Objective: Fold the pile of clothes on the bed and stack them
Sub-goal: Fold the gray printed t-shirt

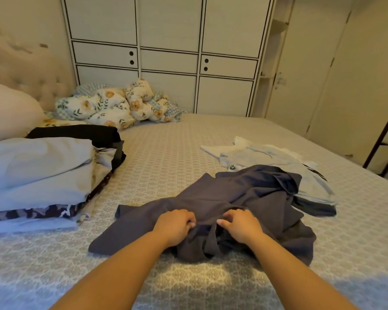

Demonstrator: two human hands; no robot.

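Here, two bare forearms reach forward over a bed covered in a pale patterned sheet. Both hands rest close together on one dark grey garment that lies crumpled near the front middle of the bed. The left hand has its fingers curled down into the cloth, gripping a bunch of it. The right hand sits just beside it, fingers bent and pinching a fold of the same garment.

Behind and to the right of the grey garment lies a loose heap of pale clothes, partly under its far edge; how many pieces are in the heap cannot be told. At the left edge of the bed stands one stack of folded clothes, with light fabric on top, a dark patterned layer lower down and something black behind it. Further back lie one bundled floral quilt and one pale pillow against a tufted headboard. A white wardrobe with dark trim fills the far wall.
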